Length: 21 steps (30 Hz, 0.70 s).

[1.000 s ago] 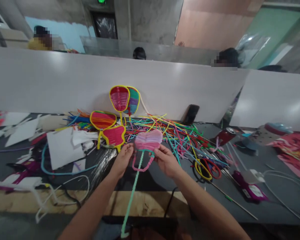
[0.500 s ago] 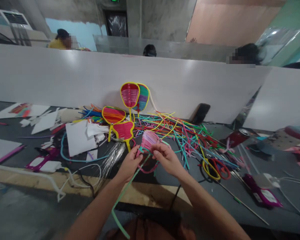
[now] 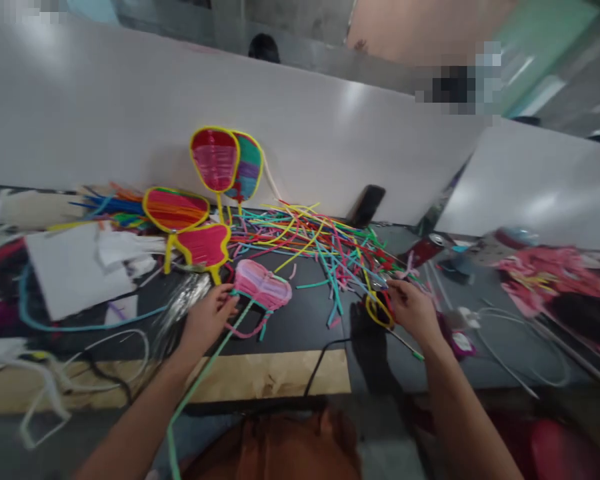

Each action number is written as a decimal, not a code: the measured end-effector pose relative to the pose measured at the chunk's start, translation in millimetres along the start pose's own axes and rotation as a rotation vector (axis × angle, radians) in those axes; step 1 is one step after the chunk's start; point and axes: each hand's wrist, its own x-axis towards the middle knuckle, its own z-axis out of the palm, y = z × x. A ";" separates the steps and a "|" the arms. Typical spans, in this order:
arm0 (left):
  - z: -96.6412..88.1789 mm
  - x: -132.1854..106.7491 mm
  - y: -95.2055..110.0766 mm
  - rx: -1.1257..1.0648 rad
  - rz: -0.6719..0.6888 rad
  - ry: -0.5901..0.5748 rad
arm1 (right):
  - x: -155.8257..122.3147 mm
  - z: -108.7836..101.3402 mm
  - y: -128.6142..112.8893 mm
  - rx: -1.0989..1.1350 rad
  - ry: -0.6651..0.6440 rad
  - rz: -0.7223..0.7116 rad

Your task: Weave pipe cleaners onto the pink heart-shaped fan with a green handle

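Note:
My left hand (image 3: 211, 317) is closed at the left edge of a small pink and lilac fan-shaped piece (image 3: 264, 285) made of fuzzy craft stems. A pink stem loop hangs below the piece. A long light-green pipe cleaner (image 3: 203, 377) runs from it down past my left forearm. At the right, my right hand (image 3: 414, 310) has its fingers bent together on scissors (image 3: 379, 312) with yellow and red handle loops. The fingers partly hide the red loop, and blur obscures the exact hold.
Finished yellow-edged fans (image 3: 214, 160) lean on the white partition (image 3: 320, 133); others lie below. Loose coloured pipe cleaners (image 3: 300, 233) spread across the table's back. A phone (image 3: 367, 205) leans there, and a red can (image 3: 426, 249) stands right. White sheets (image 3: 75, 270) lie left.
My right hand has left the pink piece and moved right to the scissors. My left hand still has the piece, now lower and tilted. The view has swung to the right.

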 end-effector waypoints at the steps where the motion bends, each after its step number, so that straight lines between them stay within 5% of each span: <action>1: -0.1 1.3 -0.9 0.021 0.005 0.026 | 1.5 -3.0 9.9 -0.052 -0.012 0.039; 5: 1.9 5.2 -8.2 -0.044 0.020 0.066 | 2.9 -6.2 29.0 -0.218 -0.145 0.080; 11: 4.8 0.6 -8.9 -0.244 -0.069 0.123 | -3.6 4.4 26.9 -0.447 -0.189 -0.193; 21: 9.8 -2.5 -17.9 -0.493 -0.034 0.029 | 12.3 17.1 19.1 -0.567 -0.370 -0.117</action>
